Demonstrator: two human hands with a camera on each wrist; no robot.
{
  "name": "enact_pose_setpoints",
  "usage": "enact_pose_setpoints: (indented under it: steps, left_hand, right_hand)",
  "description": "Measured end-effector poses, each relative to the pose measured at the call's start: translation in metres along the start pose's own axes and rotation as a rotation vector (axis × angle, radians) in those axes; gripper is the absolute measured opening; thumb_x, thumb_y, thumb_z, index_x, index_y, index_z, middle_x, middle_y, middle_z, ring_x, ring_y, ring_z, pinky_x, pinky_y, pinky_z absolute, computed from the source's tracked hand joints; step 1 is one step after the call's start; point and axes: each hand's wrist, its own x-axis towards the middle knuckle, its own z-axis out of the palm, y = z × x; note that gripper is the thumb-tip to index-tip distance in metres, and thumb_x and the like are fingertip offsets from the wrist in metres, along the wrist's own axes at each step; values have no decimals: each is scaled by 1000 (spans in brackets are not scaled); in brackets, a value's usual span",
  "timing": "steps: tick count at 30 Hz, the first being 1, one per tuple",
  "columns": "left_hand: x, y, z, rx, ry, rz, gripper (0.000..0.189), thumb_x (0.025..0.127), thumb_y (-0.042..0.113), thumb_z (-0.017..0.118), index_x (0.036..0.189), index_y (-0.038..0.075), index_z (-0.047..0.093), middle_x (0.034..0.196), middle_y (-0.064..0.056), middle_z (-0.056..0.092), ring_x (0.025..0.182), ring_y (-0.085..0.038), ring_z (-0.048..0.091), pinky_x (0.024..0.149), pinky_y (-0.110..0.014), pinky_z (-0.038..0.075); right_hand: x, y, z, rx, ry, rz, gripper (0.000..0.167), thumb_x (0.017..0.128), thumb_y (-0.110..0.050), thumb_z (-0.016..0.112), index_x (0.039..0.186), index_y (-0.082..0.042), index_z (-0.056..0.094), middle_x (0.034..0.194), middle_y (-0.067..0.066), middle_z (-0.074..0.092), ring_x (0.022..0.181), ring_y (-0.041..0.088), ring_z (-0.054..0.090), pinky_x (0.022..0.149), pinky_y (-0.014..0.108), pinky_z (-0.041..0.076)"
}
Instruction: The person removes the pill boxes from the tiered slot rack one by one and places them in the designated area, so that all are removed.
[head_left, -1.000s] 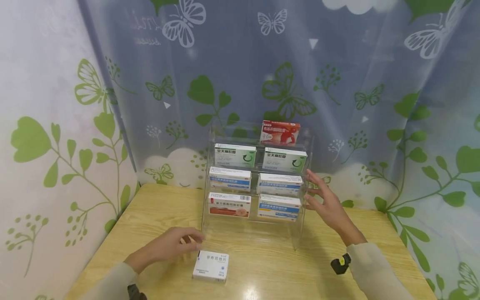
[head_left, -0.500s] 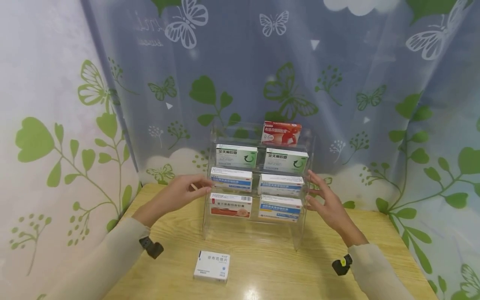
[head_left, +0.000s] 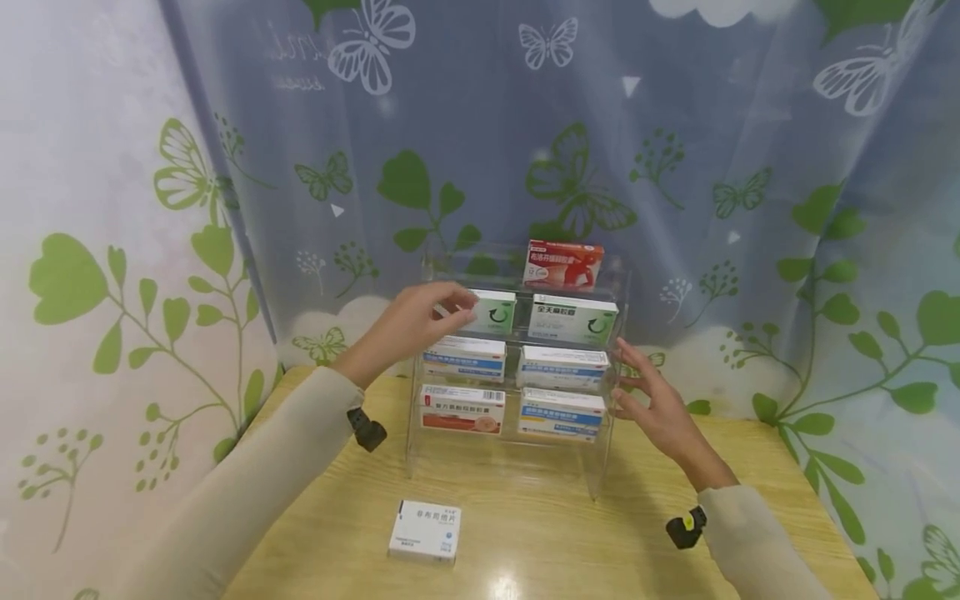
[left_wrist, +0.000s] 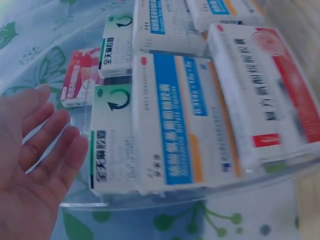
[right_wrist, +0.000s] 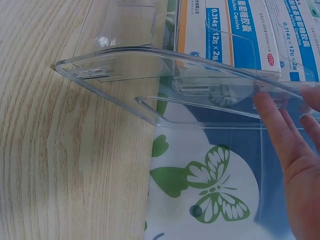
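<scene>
A clear acrylic tiered rack [head_left: 502, 454] holds several medicine boxes. My left hand [head_left: 420, 321], fingers extended, is in front of the white-and-green box [head_left: 495, 312] on the rack's upper left and covers part of it. In the left wrist view this hand [left_wrist: 37, 145] holds nothing, its fingertips near that box [left_wrist: 111, 140]. My right hand [head_left: 660, 412] touches the rack's right side with its fingertips; in the right wrist view its fingers [right_wrist: 280, 130] lie against the clear side panel [right_wrist: 200, 62]. A white flat medicine box [head_left: 424, 532] lies on the table in front of the rack.
A red box [head_left: 564, 265] stands in the top tier, right side. Another white-and-green box [head_left: 573, 320] sits below it. Blue-and-white boxes [head_left: 561, 415] and a red-and-white box [head_left: 462, 410] fill the lower tiers. A patterned curtain [head_left: 480, 125] hangs behind the wooden table [head_left: 525, 542].
My left hand has risen from beside the white box on the table, past the rack's left side, to the upper-left white-and-green box. My right hand stays at the rack's right side.
</scene>
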Motion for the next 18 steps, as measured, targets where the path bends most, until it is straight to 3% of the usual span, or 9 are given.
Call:
enact_pose_setpoints:
  steps: [6, 12, 18]
  left_hand:
    - [31, 13, -4, 35, 36, 31, 38, 110, 27, 69, 144, 11, 67, 144, -8, 69, 119, -24, 71, 104, -43, 61]
    - [55, 20, -5, 60, 52, 0, 41, 111, 29, 68, 148, 13, 64, 147, -4, 66, 122, -22, 68, 105, -42, 59]
    - [76, 22, 2, 65, 53, -29, 45, 111, 29, 68, 153, 15, 60, 152, -7, 60, 126, -24, 66, 108, -44, 58]
  right_hand:
    - [0, -2, 0, 2, -3, 1, 79, 111, 0, 59, 176, -20, 19, 175, 28, 27, 144, 63, 46, 86, 42, 69]
    - [-1, -3, 0, 1, -5, 4, 79, 111, 0, 58, 176, -21, 19, 175, 28, 27, 145, 62, 46, 86, 43, 69]
    - [-1, 0, 0, -9, -2, 4, 79, 112, 0, 57, 176, -23, 19, 175, 28, 27, 144, 61, 46, 86, 41, 69]
